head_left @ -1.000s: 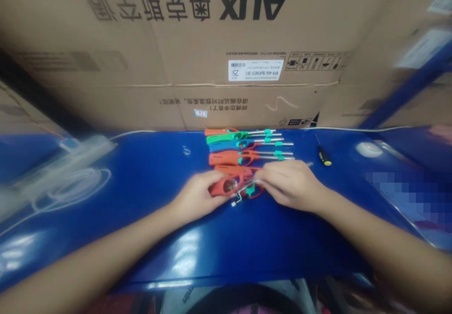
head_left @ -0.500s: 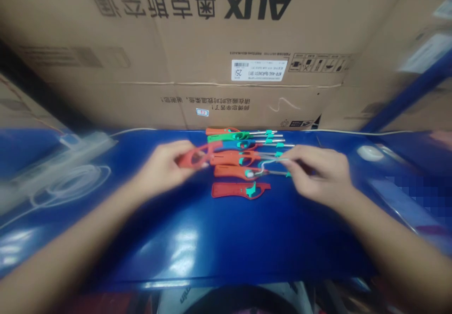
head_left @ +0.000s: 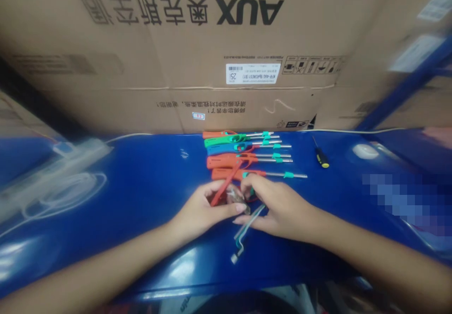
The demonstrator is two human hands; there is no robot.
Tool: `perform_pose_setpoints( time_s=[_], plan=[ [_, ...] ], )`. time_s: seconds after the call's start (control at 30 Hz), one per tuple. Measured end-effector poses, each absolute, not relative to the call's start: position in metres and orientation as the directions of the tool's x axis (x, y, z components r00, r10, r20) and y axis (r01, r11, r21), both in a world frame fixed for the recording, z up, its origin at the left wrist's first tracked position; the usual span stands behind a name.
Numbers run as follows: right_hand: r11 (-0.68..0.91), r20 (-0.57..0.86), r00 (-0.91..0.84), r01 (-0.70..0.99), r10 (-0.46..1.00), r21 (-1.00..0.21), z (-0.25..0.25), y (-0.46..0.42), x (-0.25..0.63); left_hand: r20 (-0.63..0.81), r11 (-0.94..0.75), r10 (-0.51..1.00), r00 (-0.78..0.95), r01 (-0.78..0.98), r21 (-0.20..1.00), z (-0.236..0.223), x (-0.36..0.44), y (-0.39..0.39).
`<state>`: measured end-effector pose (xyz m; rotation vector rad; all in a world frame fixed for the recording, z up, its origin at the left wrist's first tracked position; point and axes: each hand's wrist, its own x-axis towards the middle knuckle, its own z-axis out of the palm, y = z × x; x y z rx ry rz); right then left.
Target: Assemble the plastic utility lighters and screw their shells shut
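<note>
My left hand [head_left: 202,208] and my right hand [head_left: 273,205] meet at the middle of the blue table [head_left: 148,187]. Between them they pinch an orange lighter shell [head_left: 223,189] tilted up on edge, with a clear part [head_left: 235,195] beside it. A thin metal tube with a teal clip [head_left: 243,234] hangs down from under my right fingers. Just beyond the hands lies a row of several long-nosed lighters [head_left: 247,154], orange, green and blue, with metal nozzles pointing right.
A small yellow-tipped screwdriver [head_left: 320,156] lies to the right of the row. A coil of clear tubing [head_left: 67,189] sits at the left. A large cardboard box [head_left: 226,50] stands behind the table. A white round object [head_left: 365,151] rests at far right.
Both hands have come back together near the table's front. The orange shell that lay flat on the table is now held up between them, and the metal tube hangs below.
</note>
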<state>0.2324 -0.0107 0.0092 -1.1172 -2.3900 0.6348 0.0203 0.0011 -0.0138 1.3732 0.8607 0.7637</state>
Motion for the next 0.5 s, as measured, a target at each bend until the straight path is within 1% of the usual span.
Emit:
perform_pose_setpoints(
  time_s=[0.07,0.17,0.2,0.27,0.33,0.4,0.5],
  plan=[
    [0.558,0.143,-0.593,0.610,0.792,-0.563,0.006,-0.010,0.232,-0.065,0.051,0.857,0.511,0.042,0.998,-0.016,0.021,0.002],
    [0.511,0.110,-0.566,0.623,0.817,-0.592,0.005,-0.006,0.235,-0.017,-0.046,0.863,0.505,0.113,0.993,-0.019,0.018,0.007],
    [0.511,0.111,-0.561,0.631,0.820,-0.584,0.006,-0.005,0.237,0.009,-0.097,0.870,0.492,0.152,0.984,-0.020,0.017,0.009],
    [0.534,0.110,-0.568,0.664,0.815,-0.523,0.010,-0.002,0.242,0.087,-0.218,0.887,0.454,0.244,0.945,-0.023,0.012,0.015],
    [0.558,0.078,-0.586,0.712,0.806,-0.427,0.014,0.002,0.247,0.182,-0.348,0.885,0.429,0.347,0.871,-0.025,0.008,0.020],
    [0.578,0.037,-0.605,0.738,0.795,-0.348,0.017,0.005,0.251,0.244,-0.460,0.855,0.458,0.453,0.763,-0.026,0.003,0.023],
    [0.606,-0.011,-0.636,0.740,0.772,-0.293,0.015,0.010,0.253,0.243,-0.555,0.807,0.538,0.552,0.622,-0.027,-0.001,0.026]
  ],
)
